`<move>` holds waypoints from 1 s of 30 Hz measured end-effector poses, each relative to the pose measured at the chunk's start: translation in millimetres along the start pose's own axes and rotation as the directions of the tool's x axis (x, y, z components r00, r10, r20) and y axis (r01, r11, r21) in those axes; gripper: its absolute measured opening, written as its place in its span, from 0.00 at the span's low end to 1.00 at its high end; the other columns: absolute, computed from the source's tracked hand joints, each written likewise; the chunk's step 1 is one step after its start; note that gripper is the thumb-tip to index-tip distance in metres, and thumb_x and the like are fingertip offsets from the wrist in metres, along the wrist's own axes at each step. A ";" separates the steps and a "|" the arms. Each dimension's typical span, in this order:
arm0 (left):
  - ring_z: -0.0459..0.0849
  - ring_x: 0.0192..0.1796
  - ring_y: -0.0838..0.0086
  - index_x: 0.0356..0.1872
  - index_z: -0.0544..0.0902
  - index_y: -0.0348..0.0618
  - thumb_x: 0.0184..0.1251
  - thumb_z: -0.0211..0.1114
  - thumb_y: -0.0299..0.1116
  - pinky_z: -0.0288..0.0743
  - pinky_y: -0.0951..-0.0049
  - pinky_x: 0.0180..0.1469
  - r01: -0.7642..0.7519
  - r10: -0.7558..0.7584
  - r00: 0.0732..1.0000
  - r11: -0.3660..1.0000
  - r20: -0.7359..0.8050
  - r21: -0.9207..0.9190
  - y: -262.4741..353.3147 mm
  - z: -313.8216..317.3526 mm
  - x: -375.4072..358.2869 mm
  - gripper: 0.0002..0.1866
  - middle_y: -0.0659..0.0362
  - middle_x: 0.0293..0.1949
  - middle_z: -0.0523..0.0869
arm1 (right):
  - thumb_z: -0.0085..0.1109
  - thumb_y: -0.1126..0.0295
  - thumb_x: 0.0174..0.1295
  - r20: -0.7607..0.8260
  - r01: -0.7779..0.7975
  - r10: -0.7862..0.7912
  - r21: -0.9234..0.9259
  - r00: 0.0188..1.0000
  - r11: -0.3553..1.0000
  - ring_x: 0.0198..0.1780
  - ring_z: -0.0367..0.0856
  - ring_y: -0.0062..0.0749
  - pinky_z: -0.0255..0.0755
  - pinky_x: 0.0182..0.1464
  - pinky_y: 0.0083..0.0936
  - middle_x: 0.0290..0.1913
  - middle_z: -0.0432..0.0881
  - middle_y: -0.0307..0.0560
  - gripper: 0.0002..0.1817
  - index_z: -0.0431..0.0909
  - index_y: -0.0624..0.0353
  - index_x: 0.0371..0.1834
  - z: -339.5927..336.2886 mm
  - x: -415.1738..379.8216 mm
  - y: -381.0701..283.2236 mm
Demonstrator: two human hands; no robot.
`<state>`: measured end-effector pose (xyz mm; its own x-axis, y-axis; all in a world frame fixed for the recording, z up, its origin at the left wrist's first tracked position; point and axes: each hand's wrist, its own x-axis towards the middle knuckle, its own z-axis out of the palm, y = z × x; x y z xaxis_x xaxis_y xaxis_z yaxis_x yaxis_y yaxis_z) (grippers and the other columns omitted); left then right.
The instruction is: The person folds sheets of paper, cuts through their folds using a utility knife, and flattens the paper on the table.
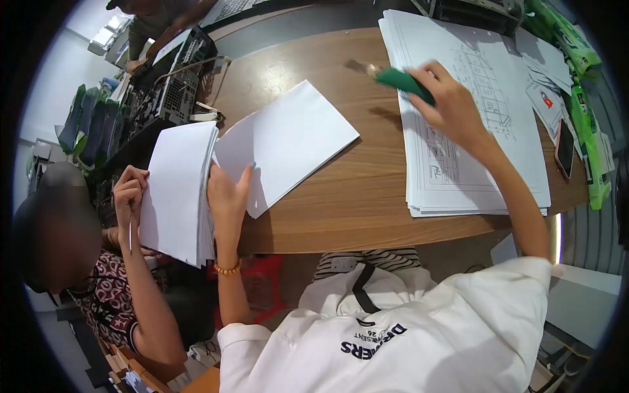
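My right hand (445, 101) is closed round a green-handled tool (403, 83) with a blurred brown end, held above the left edge of a stack of large printed drawings (475, 164). My left hand (229, 193), with a beaded bracelet on the wrist, lies against the right edge of a thick bundle of white sheets (177, 187); its fingertips are partly hidden behind the paper. More white sheets (288, 141) lie fanned out on the wooden table (314, 226) to the right of that hand. A co-worker's hand (131, 190) holds the bundle's left side.
A co-worker (105, 275) sits at the left. An open computer case (177, 92) stands at the back left, and another person (157, 26) is behind it. A phone (564, 149) and green packages (590, 137) lie at the right edge. A red stool (265, 281) is below the table.
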<state>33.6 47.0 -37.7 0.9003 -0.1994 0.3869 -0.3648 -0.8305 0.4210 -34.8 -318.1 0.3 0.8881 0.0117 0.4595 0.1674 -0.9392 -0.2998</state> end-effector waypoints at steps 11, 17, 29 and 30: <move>0.64 0.63 0.41 0.61 0.65 0.27 0.66 0.56 0.41 0.59 0.53 0.63 -0.433 0.458 0.851 0.889 0.258 -0.150 121.6 24.5 16.4 0.30 0.35 0.58 0.70 | 0.65 0.73 0.44 0.052 -0.060 0.054 0.114 0.997 0.992 0.35 0.79 0.37 0.75 0.35 0.27 0.38 0.76 0.49 0.21 0.78 0.64 0.45 -51.9 -96.6 -11.7; 0.49 0.69 0.34 0.63 0.58 0.21 0.57 0.56 0.63 0.41 0.32 0.63 -0.543 0.514 0.801 0.840 0.307 0.011 130.9 87.6 14.7 0.50 0.23 0.62 0.57 | 0.64 0.72 0.45 0.055 -0.099 0.095 0.070 0.994 0.993 0.36 0.79 0.37 0.75 0.35 0.28 0.38 0.76 0.48 0.21 0.78 0.64 0.46 -61.3 -101.6 2.2; 0.51 0.68 0.33 0.62 0.58 0.19 0.55 0.58 0.61 0.37 0.29 0.62 -0.473 0.444 0.827 0.881 0.345 0.001 117.5 87.9 11.4 0.50 0.20 0.62 0.54 | 0.63 0.71 0.46 0.162 -0.054 0.040 0.082 0.986 0.995 0.34 0.78 0.35 0.74 0.33 0.28 0.38 0.75 0.46 0.20 0.78 0.64 0.45 -47.0 -90.2 3.1; 0.51 0.68 0.33 0.62 0.58 0.19 0.55 0.58 0.61 0.37 0.29 0.62 -0.474 0.444 0.826 0.881 0.346 0.001 117.5 87.6 11.5 0.50 0.20 0.62 0.54 | 0.63 0.73 0.45 0.199 -0.078 0.060 0.080 0.978 0.994 0.37 0.78 0.37 0.75 0.37 0.28 0.38 0.75 0.47 0.21 0.78 0.65 0.46 -47.7 -89.0 2.3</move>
<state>21.9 -98.4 -55.7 0.6643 -0.7135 0.2225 -0.7474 -0.6377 0.1866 -133.9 -337.7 -1.4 0.9640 0.0229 0.2650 0.1317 -0.9067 -0.4007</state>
